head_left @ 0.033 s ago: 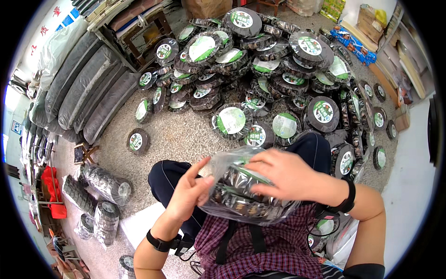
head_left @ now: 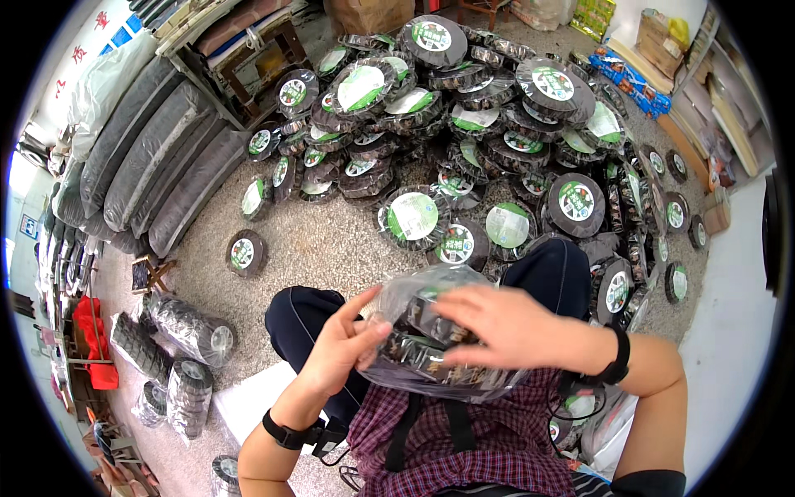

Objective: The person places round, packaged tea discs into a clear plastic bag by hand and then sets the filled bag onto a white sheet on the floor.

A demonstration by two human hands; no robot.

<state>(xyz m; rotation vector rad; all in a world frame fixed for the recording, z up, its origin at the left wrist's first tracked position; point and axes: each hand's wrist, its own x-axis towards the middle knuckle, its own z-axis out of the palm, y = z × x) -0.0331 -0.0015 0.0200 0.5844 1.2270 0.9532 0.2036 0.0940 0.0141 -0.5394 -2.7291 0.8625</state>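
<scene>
Left hand: the bag's left edge is held by the left hand (head_left: 344,346) between thumb and forefinger, the forefinger pointed up along the film.
Right hand: the right hand (head_left: 501,327) is laid palm down over the bag's middle, its fingers loosely spread and closed round nothing; whether film lies under the fingertips cannot be told.
Wrists: a black band (head_left: 619,358) is worn on the right wrist, a black watch-like strap (head_left: 286,433) on the left.
Bag: the clear bag (head_left: 451,391) is set over the lap, between the hands, with its film crumpled.
Contents: dark items (head_left: 422,354) with patterned wrapping are enclosed; their number is partly hidden by the right hand.
Lap: dark trousers (head_left: 294,319) are seen on both bent knees; a plaid garment (head_left: 505,435) is worn behind the bag.
Pile: dark discs (head_left: 522,142) with green and white labels are heaped on the speckled floor (head_left: 310,228) beyond the knees.
Lone disc: one disc (head_left: 247,253) is placed apart, left of the pile.
Left floor: film-wrapped bundles (head_left: 190,385) are grouped near a white sheet (head_left: 258,398).
Far left: long grey packs (head_left: 157,157) are leaned side by side.
Far right: a blue package (head_left: 633,81) is placed beyond the pile.
</scene>
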